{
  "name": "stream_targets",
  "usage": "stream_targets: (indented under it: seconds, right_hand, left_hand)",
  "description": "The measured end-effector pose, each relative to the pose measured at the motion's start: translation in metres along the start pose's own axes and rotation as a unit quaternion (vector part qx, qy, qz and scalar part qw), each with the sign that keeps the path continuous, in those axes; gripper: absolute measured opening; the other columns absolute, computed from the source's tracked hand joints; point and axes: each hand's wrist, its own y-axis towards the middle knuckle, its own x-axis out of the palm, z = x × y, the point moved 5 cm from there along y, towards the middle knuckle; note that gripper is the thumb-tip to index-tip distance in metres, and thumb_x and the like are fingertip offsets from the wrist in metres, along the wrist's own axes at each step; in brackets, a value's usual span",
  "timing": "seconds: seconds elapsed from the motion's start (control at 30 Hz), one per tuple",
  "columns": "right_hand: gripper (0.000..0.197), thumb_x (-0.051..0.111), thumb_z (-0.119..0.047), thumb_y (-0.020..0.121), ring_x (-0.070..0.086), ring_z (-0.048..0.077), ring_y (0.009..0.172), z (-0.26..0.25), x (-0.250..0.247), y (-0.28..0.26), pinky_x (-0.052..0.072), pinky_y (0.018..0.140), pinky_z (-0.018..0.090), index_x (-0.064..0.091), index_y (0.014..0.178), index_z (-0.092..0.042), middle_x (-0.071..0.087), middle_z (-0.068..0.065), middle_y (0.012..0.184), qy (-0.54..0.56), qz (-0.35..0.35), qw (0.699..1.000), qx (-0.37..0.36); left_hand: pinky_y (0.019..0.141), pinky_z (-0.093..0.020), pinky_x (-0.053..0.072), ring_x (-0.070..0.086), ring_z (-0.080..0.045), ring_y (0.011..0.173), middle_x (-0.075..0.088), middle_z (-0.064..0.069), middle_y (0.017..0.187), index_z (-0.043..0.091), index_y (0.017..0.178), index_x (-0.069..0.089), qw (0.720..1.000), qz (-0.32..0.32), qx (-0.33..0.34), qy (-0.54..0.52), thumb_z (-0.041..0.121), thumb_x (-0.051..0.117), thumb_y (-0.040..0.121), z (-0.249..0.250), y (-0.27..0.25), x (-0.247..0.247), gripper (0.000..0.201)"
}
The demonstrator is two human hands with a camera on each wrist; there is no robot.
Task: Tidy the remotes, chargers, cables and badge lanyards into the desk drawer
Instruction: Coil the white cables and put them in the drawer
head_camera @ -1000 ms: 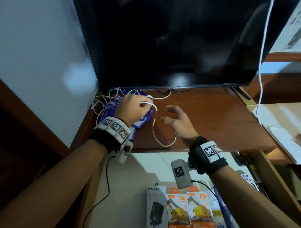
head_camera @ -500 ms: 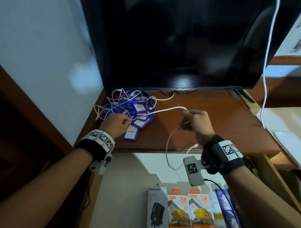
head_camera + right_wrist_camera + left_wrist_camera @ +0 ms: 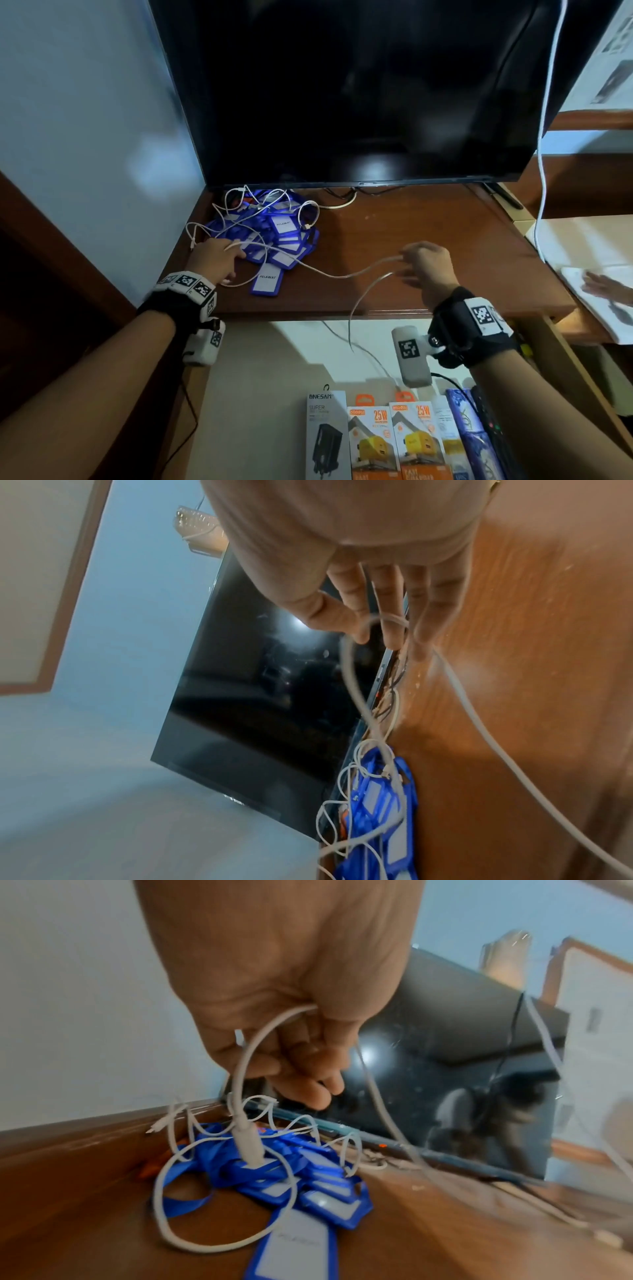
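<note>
Wooden desk (image 3: 428, 240) under a dark TV (image 3: 359, 96), white cable (image 3: 329, 275) strung between two hands.
Left hand (image 3: 215, 257) grips one end beside the blue lanyards (image 3: 277, 236); right hand (image 3: 426, 265) pinches the cable's loop above the desk.

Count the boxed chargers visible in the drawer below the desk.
3. A black-and-white charger box sits leftmost, then two orange 25W boxes side by side: one in the middle, one to its right. The frame's bottom edge crops them, so others may be hidden.
</note>
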Motion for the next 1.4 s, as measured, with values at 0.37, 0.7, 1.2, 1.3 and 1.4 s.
stream_targets:
  seconds: [0.37,0.7,1.2,1.3,1.4]
  right_hand:
    - [0.056,0.069,-0.001,0.072,0.053,0.015,0.108,0.029,0.062,-0.052,0.047,0.091,0.032,0.055,0.122,-0.021,0.059,-0.004,0.117,-0.087,-0.167,0.970,-0.152]
    - [0.020,0.060,-0.007,0.090,0.055,0.013,0.056,0.065,0.075,-0.075,0.043,0.062,0.023,0.058,0.072,0.001,0.063,0.014,0.065,-0.085,-0.283,0.947,-0.123]
    - [0.024,0.074,0.007,0.074,0.048,0.006,0.045,0.089,0.007,-0.036,0.039,0.050,0.018,0.051,0.067,0.002,0.052,0.008,0.054,-0.093,-0.176,0.970,-0.137]
    - [0.025,0.078,0.001,0.073,0.049,0.008,0.046,0.089,0.009,-0.034,0.039,0.050,0.017,0.054,0.065,0.006,0.056,0.007,0.053,-0.106,-0.142,0.972,-0.155]
    - [0.029,0.078,-0.002,0.072,0.043,0.008,0.044,0.086,0.016,-0.042,0.035,0.046,0.018,0.053,0.060,0.000,0.051,0.005,0.050,-0.108,-0.117,0.972,-0.172]
  left_hand:
    - [0.055,-0.024,0.034,0.044,-0.009,0.049,0.050,0.001,0.051,0.022,0.071,0.072,0.978,-0.105,0.166,-0.073,0.031,0.059,0.091,0.092,-0.080,0.048,0.025]
    - [0.046,-0.014,0.030,0.038,-0.001,0.041,0.045,0.013,0.042,0.014,0.065,0.065,0.934,-0.120,0.227,-0.249,0.034,0.060,0.084,0.102,-0.111,0.037,0.028]
    - [0.041,-0.023,0.016,0.021,-0.011,0.040,0.025,0.003,0.047,0.019,0.040,0.044,0.903,0.028,0.003,-0.428,0.023,0.062,0.089,-0.003,-0.106,-0.005,0.052]
    - [0.044,-0.026,0.012,0.020,-0.010,0.039,0.025,0.002,0.047,0.019,0.046,0.048,0.879,0.070,-0.038,-0.471,0.025,0.060,0.090,-0.012,-0.106,-0.009,0.046]
    - [0.040,-0.021,0.015,0.021,-0.008,0.038,0.026,0.007,0.042,0.012,0.058,0.049,0.891,0.095,-0.010,-0.445,0.023,0.053,0.094,-0.002,-0.113,-0.011,0.038]
